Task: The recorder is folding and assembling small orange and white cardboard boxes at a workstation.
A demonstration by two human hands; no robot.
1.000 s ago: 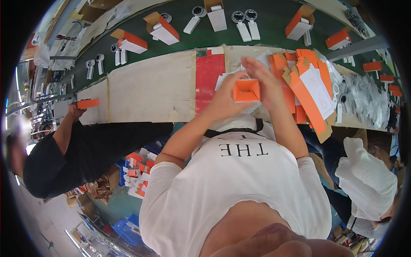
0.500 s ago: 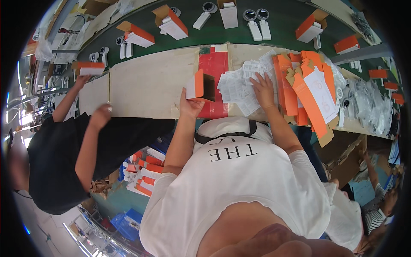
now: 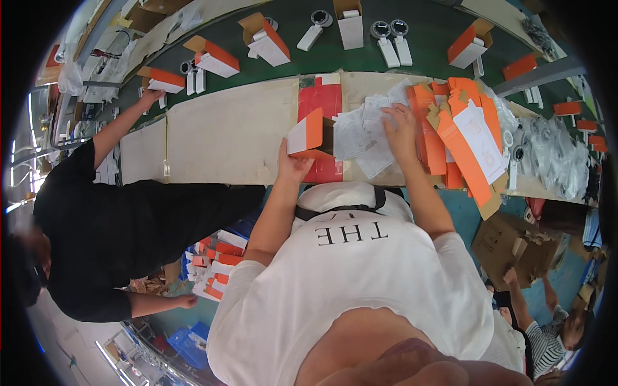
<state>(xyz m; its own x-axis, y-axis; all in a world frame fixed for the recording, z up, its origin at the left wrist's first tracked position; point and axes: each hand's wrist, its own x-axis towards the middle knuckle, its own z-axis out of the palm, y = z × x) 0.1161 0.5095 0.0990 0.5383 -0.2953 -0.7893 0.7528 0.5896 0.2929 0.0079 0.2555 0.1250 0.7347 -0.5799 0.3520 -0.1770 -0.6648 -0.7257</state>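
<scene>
While the L hand (image 3: 295, 168) grips an orange-and-white carton (image 3: 301, 137), thumb up its left side & fingers part curled at the near edge, the carton's partly over the red patch (image 3: 320, 96) of the workbench (image 3: 225, 132), open brown end facing right; can't tell if it's touching the top. R hand (image 3: 400, 128) is at the printed leaflets (image 3: 360, 135) just beside, fingers bent & a bit apart, can't tell if a sheet's pinched. Right of that, flattened cartons (image 3: 476, 143) in an overlapping pile, then clear plastic bags (image 3: 557, 154). Across the bench, a green conveyor (image 3: 428, 38) w/ open cartons (image 3: 270, 48) + white handled devices (image 3: 388, 53), round dark-faced heads. Far left, a co-worker (image 3: 90, 238) in black, one hand (image 3: 152, 96) at another carton (image 3: 166, 80)
</scene>
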